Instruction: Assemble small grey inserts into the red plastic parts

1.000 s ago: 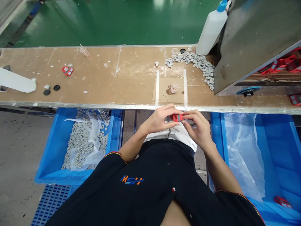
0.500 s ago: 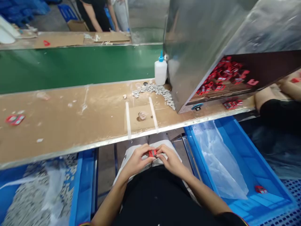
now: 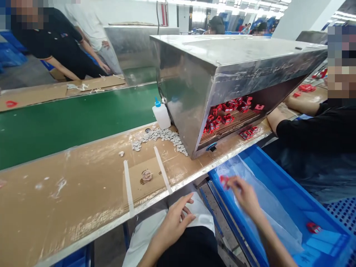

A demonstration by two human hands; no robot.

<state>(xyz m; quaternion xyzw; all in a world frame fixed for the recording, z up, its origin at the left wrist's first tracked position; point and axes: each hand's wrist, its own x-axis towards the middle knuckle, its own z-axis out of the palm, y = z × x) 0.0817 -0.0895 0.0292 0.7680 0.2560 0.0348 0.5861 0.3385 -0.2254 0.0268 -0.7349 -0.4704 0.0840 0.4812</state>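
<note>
My right hand (image 3: 244, 194) is closed on a small red plastic part (image 3: 224, 182), held over the near left side of the blue bin (image 3: 280, 178). Motion blurs the part, so its details do not show. Over my lap, my left hand (image 3: 178, 218) is empty, its fingers loosely curved and apart. Inside the blue bin lie a clear plastic bag (image 3: 267, 218) and another red part (image 3: 313, 227). On the bench in front of me, a piece of cardboard (image 3: 136, 189) between two white strips bears a small round lump (image 3: 147, 175).
A metal hood (image 3: 183, 92) stands on the bench, with many red parts (image 3: 222, 115) inside. Beside it are a white bottle (image 3: 161, 115) with a blue cap and a curved heap of small grey pieces (image 3: 155, 135). Behind runs a green belt (image 3: 83, 118). A co-worker's arm (image 3: 276, 118) is at right.
My right hand has carried the red part from my lap rightward over the blue bin. My left hand has let go of it and opened. The view has tilted up and swung right.
</note>
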